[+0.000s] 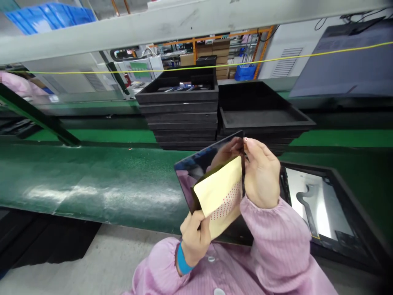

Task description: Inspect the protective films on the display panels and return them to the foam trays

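Observation:
My left hand [195, 235], with a blue band [183, 260] at the wrist, is closed on a pale yellow sheet of small red dot stickers [222, 192]. The same hand also grips the lower edge of a glossy black screen panel [192, 166], which lies tilted behind the sheet. At the panel's upper right corner, my right hand [262, 174] is closed, fingertips pinched at the edge. Something small and reddish shows at those fingertips, too small to name. The panel's surface mirrors fingers and a pink sleeve.
Beyond the panel, a stack of black trays [184, 119] stands on the green bench [101, 176], beside another black tray [260, 116]. To my right, a black tray [346, 184] holds a silvery panel [319, 200] with a dark ribbon cable. A yellow cord [196, 67] crosses ahead.

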`<control>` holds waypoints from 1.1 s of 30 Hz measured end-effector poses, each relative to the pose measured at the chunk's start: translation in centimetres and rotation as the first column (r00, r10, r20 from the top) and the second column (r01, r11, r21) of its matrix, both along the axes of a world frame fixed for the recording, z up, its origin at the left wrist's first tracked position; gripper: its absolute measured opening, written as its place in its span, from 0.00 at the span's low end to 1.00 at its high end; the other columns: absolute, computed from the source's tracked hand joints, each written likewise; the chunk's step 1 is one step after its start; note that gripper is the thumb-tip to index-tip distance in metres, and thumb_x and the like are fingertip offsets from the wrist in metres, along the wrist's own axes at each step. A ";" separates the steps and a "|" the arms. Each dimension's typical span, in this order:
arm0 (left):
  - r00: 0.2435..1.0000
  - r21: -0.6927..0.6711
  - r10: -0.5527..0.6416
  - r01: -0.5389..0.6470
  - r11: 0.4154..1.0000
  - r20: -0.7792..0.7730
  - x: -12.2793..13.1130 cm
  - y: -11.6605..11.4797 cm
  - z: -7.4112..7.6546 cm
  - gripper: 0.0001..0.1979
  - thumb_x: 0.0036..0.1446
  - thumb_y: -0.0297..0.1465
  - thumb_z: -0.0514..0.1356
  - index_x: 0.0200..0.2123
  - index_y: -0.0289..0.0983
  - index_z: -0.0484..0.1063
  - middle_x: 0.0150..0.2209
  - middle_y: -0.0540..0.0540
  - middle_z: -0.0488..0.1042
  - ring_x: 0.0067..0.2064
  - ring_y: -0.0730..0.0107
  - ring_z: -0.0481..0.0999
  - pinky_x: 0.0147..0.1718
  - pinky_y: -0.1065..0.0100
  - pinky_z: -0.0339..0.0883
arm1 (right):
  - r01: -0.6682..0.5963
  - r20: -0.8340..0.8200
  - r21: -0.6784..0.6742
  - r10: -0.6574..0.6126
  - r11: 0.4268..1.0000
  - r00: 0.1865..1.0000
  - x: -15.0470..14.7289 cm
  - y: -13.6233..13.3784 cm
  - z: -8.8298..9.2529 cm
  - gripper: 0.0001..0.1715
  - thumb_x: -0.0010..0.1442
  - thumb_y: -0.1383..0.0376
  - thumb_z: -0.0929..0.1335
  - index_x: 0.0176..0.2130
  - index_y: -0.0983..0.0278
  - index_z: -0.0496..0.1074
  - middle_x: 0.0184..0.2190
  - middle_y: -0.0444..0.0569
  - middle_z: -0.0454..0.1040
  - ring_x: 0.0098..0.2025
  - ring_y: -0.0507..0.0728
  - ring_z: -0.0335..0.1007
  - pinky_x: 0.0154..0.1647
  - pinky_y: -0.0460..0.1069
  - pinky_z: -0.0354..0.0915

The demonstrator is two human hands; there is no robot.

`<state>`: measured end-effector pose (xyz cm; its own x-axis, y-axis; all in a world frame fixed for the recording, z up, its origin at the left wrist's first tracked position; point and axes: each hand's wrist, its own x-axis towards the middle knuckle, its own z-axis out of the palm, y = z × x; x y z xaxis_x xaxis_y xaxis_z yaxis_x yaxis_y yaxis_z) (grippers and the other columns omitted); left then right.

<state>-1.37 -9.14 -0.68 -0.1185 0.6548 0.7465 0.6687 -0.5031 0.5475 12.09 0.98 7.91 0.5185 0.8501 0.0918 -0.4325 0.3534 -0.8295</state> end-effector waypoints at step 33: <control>0.964 -0.100 -0.057 0.085 0.991 0.260 -1.0 2.1 -0.2 0.13 0.59 0.29 0.57 0.21 0.37 0.70 0.16 0.52 0.70 0.19 0.76 0.68 0.20 0.76 0.63 | -0.401 0.467 -0.149 0.421 0.904 0.777 4.5 2.6 -0.9 0.25 0.55 0.45 0.69 0.31 0.64 0.67 0.24 0.44 0.71 0.24 0.50 0.68 0.20 0.41 0.62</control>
